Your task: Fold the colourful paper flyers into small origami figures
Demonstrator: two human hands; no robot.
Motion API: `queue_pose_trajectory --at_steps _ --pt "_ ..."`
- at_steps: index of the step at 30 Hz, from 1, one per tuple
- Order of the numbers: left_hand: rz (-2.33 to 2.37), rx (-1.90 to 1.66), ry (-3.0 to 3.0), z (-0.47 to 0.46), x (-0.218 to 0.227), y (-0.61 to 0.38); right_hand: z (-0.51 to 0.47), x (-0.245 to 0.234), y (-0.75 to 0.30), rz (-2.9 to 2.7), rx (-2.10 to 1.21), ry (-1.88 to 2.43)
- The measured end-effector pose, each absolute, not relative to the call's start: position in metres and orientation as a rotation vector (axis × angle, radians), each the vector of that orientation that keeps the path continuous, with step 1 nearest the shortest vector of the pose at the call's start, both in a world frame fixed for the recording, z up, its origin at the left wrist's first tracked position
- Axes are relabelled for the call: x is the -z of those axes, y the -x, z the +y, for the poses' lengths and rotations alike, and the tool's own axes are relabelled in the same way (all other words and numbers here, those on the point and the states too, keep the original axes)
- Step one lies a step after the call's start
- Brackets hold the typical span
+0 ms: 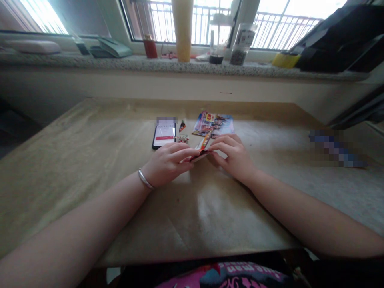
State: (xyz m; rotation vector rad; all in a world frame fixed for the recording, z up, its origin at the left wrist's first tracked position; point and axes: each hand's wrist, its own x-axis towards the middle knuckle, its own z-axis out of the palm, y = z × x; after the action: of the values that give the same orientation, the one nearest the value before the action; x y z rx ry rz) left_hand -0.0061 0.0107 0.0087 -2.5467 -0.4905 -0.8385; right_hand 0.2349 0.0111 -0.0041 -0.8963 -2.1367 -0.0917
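Note:
Between my two hands is a small, thin, folded piece [205,143] that looks like printed card, with orange and white on its raised part. My left hand [169,162], with a silver bangle on the wrist, is closed on its left side. From the right, the fingertips of my right hand [232,157] pinch its other edge. My fingers cover much of the piece. Just behind it lies a colourful printed packet or booklet [217,124]. A small dark and orange scrap [182,126] and a little pile of bits [183,139] rest near my left hand.
A phone with a lit screen [164,132] lies left of the bits. At the right of the table [120,132] is a blurred bluish flat object [334,148]. Jars, a tall yellow cylinder [183,32] and a black bag [339,40] stand on the windowsill.

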Motion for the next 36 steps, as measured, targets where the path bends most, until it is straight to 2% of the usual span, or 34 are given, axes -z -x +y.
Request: queue_pose_trajectory --at_steps 11,23,36 --pt "-0.469 0.707 2.749 0.004 -0.017 0.006 0.018 0.004 -0.247 -2.401 0.087 0.702" --pt "-0.919 0.524 2.692 0.005 -0.011 0.008 0.026 0.007 -0.258 -2.53 -0.03 0.668" --pt "-0.858 0.603 2.8 0.0 -0.006 -0.002 0.025 0.006 -0.258 -2.528 -0.128 0.7"
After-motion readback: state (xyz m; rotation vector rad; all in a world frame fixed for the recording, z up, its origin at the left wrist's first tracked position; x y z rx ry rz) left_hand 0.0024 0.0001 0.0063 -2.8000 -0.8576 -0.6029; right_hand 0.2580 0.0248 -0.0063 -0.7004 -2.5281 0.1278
